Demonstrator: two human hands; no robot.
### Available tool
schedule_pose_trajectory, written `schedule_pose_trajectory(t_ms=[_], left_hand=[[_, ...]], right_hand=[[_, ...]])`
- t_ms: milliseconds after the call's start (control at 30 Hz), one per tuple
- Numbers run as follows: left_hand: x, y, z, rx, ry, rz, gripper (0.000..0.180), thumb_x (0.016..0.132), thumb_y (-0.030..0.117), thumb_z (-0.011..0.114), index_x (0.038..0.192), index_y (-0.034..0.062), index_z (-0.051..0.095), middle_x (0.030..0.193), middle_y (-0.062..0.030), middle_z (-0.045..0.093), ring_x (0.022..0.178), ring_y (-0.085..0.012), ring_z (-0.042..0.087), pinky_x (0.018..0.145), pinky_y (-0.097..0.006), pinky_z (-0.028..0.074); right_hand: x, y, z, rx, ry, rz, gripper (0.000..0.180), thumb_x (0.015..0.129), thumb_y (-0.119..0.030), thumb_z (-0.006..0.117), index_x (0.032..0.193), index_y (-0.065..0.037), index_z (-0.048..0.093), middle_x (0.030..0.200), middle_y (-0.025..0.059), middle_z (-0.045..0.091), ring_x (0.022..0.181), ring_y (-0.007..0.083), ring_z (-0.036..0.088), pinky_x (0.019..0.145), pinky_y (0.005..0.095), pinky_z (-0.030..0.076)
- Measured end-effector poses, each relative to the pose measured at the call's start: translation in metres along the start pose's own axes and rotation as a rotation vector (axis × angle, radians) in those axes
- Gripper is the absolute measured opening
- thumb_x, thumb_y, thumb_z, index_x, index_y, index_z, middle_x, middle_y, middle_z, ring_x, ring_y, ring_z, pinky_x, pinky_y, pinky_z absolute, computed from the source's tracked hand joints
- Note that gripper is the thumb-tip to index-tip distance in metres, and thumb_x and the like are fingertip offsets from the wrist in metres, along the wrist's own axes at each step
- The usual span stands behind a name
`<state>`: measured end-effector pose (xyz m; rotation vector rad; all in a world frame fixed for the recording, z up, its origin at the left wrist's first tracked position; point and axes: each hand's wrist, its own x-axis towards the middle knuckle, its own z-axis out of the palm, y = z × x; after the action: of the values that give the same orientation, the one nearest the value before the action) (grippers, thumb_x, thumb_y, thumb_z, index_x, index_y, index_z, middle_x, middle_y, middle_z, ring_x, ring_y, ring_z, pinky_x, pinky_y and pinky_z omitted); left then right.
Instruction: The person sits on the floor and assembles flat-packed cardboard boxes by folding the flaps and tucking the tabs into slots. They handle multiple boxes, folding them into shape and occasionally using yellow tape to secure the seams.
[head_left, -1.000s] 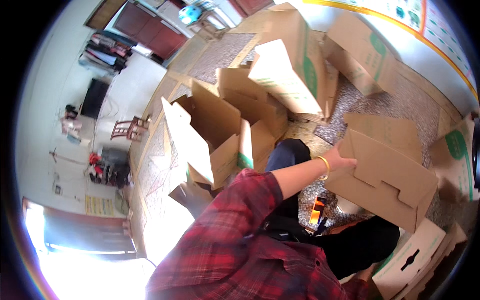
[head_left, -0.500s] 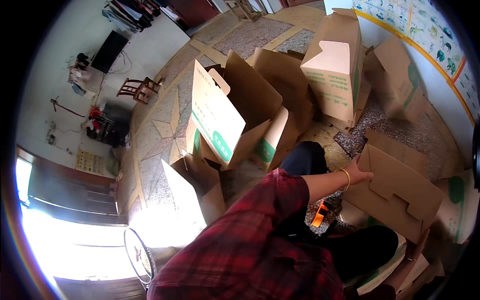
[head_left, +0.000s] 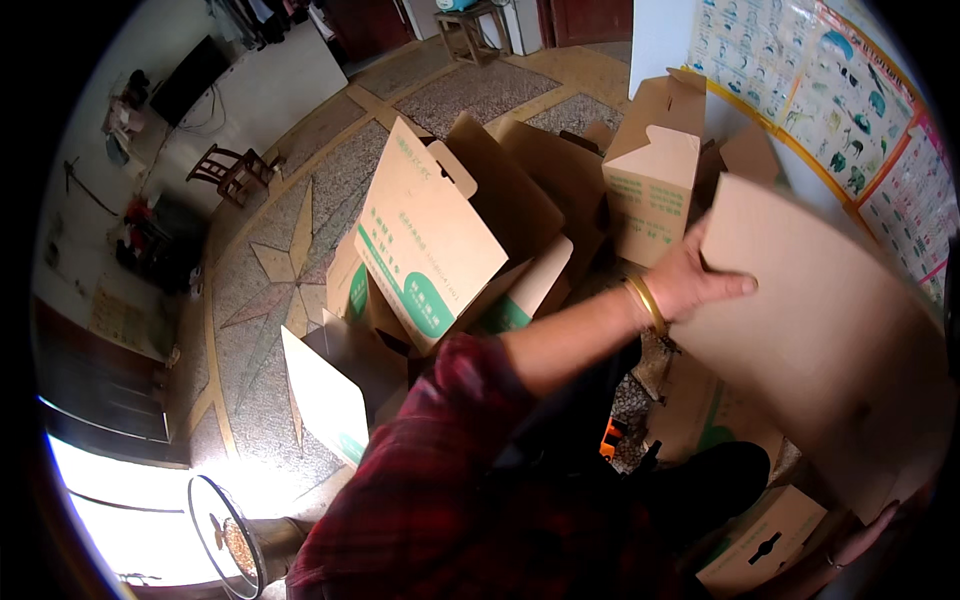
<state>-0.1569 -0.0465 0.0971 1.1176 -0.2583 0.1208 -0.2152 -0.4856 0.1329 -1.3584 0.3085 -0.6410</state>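
**Box folding: several up, one flat sheet in hand**

Left hand (head_left: 690, 280), gold bangle on the wrist, sits right of centre. Its fingers are spread flat, palm pressed on the near edge of a large plain brown cardboard sheet (head_left: 830, 340), with the thumb under the edge as far as I can see. It reads as a flat hold rather than a pinch. The sheet fills the right side of the frame, tilted up toward the camera and unfolded.

Right hand: I can't place it. The skin-toned shape at the lower right edge may be it, but the grip can't be told.

Done, judging by the pile: a tall brown carton with green print (head_left: 655, 170) stands upright at upper centre. A bigger open carton with green label (head_left: 430, 250) leans against others at centre, flaps loose. A white-faced carton (head_left: 335, 390) stands at lower left of centre, and another box with a slot handle (head_left: 765, 540) lies at lower right.

Left: the sheet in hand has no shape yet, and some flaps in the pile are unclosed. I'd guess mid-run.

Around: patterned stone floor (head_left: 270, 280), poster wall (head_left: 850, 100) at upper right, wooden chair (head_left: 230, 170) at upper left, round metal fan (head_left: 225, 535) at lower left.
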Motion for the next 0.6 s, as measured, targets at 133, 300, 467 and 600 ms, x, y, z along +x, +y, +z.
schedule_pose_trajectory(t_ms=[133,300,467,600], left_hand=[[-0.035,0.096,-0.032,0.169,0.057,0.222,0.070,0.069,0.019,0.083,0.126,0.0019,0.046,0.112,-0.0089,0.061,0.105,-0.0184,0.058,0.093,-0.035,0.048],[-0.134,0.164,-0.143,0.330,0.264,0.430,0.055,0.072,0.016,0.078,0.119,0.0024,0.052,0.105,-0.0062,0.063,0.093,-0.0178,0.061,0.085,-0.031,0.050],[-0.265,0.184,-0.244,0.312,0.484,0.441,0.066,0.074,0.021,0.077,0.129,0.0076,0.044,0.122,-0.0088,0.055,0.114,-0.0265,0.053,0.097,-0.042,0.044],[-0.352,0.166,-0.302,0.236,0.601,0.375,0.071,0.075,0.018,0.078,0.134,0.0132,0.040,0.128,-0.0069,0.052,0.118,-0.0280,0.051,0.095,-0.048,0.044]], right_hand=[[0.098,0.063,-0.093,-0.424,-0.247,-0.756,0.049,0.097,-0.024,0.045,0.136,0.006,0.035,0.137,0.0198,0.041,0.120,0.0283,0.044,0.097,0.0346,0.042],[0.065,0.091,0.032,-0.668,-0.628,-1.222,0.044,0.089,-0.013,0.050,0.128,0.007,0.043,0.125,0.0186,0.052,0.110,0.0267,0.052,0.094,0.0345,0.043],[-0.154,0.023,0.234,0.025,-1.396,-0.650,0.054,0.071,-0.010,0.066,0.120,0.006,0.050,0.117,0.0141,0.058,0.107,0.0247,0.055,0.096,0.0391,0.041],[-0.244,0.010,0.331,0.229,-1.536,-1.019,0.087,0.066,-0.028,0.080,0.138,0.000,0.039,0.148,0.0301,0.020,0.137,0.0443,0.023,0.108,0.0513,0.026]])
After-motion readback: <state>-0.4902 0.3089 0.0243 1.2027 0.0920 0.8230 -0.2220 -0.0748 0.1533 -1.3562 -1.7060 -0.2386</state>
